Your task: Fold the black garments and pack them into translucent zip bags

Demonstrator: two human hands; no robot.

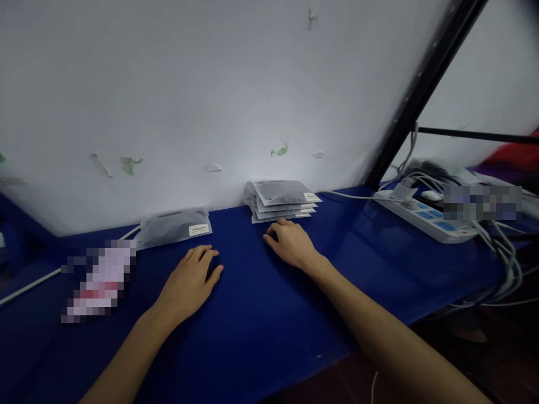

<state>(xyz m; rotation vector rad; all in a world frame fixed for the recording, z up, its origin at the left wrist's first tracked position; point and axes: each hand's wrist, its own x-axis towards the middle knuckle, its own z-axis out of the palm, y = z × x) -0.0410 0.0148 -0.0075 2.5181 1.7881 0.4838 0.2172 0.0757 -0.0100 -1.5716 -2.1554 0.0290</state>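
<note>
Wall, white, marked; desk, blue, below. Stack of frosted pouches, labelled, near wall. Single pouch, labelled, left of stack. Left hand, spread, holding nothing, near single pouch. Right hand, loosely curled, unclenched, at stack's front; contact unclear.

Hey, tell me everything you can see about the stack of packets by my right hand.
The stack of packets is several flat, frosted, plastic-looking bags piled unevenly, greyish and darker inside. White labels show near the right-hand corners, their print too small to read. The pile lies flat on the blue table, near the wall. Your right hand is at its front edge; I can't tell whether it touches.
</note>
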